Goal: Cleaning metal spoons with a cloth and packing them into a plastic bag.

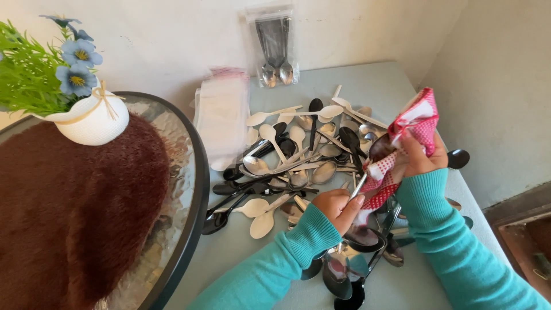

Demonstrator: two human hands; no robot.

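Right now my left hand (pixel 337 208) is closed around the handle of a metal spoon (pixel 373 158), gripping it low down, while my right hand (pixel 422 158) is wrapped around a red-and-white checked cloth (pixel 404 143) bunched over the spoon's bowl. The spoon is shiny, with a slim handle, tilted up and to the right above the counter (pixel 241 252); its bowl shows dark at the cloth's edge. Both my sleeves are teal.

Beneath my hands, across the middle of the counter, lies a loose pile of spoons (pixel 298 166): white plastic, black plastic and metal ones, crossing one another, with several metal ones spilling toward the near edge under my wrists. A black spoon (pixel 458 158) lies alone by the right edge. Near the far edge a stack of clear bags (pixel 221 117) sits beside the pile, and a clear packet of spoons (pixel 275 49) leans on the wall. Left of the counter, a round glass table (pixel 183 172) carries a brown furry cloth (pixel 74 212) and a white pot of blue flowers (pixel 86 112).
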